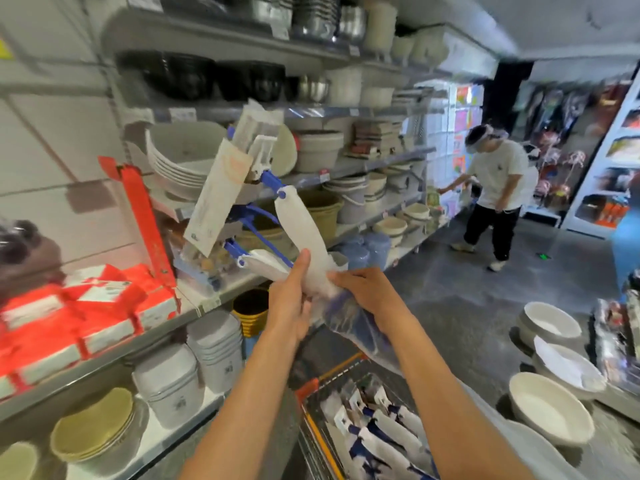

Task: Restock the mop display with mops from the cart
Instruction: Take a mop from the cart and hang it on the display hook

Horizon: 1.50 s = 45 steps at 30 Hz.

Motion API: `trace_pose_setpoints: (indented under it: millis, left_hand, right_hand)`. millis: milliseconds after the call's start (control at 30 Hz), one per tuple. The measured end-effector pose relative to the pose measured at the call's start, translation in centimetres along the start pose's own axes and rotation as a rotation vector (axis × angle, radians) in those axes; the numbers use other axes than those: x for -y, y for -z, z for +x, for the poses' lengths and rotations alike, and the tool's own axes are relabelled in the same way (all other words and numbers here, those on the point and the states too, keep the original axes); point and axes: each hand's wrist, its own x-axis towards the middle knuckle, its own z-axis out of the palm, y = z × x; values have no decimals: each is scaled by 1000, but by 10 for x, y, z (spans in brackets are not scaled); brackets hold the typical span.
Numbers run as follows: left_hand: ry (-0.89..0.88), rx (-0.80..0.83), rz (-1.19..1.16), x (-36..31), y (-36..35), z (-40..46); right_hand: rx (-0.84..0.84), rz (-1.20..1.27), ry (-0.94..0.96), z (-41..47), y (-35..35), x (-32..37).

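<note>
At the centre of the frame, two white mops [298,233] with blue fittings are pointing up and left toward the shelving [214,299]. The left hand [289,303] is gripping their wrapped handles, thumb raised. The right hand [363,289], just beside it, is pinching the clear plastic wrapping [353,323]. At the bottom centre, an orange-rimmed cart [346,427] is holding more packaged mops [384,431].
</note>
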Motion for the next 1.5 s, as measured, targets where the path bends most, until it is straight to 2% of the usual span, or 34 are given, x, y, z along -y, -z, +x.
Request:
trace_pose_setpoints:
  millis: [133,333,500,833,1067,1167,1500]
  left_hand:
    - [-154,-22,-2,-56,-5,-3]
    - [-329,-21,-4,-140,3,-16]
    - [-460,45,3,-210,28,-20]
    - [-744,-31,89,-353,88,-19]
    - [-876,-206,107,-403,142,-20]
    - [-888,-290,173,-409,169,-13]
    - [-894,-359,290,-414,213,7]
  right_hand:
    - [62,-28,31,5,-24,52]
    - [121,182,130,5,-70,121]
    - [187,231,192,11,-118,175]
    - [360,441,225,27,-241,259]
    - [500,586,138,41,-335,262]
    - [486,593,143,44,-365,252]
    - [416,561,191,59,-406,232]
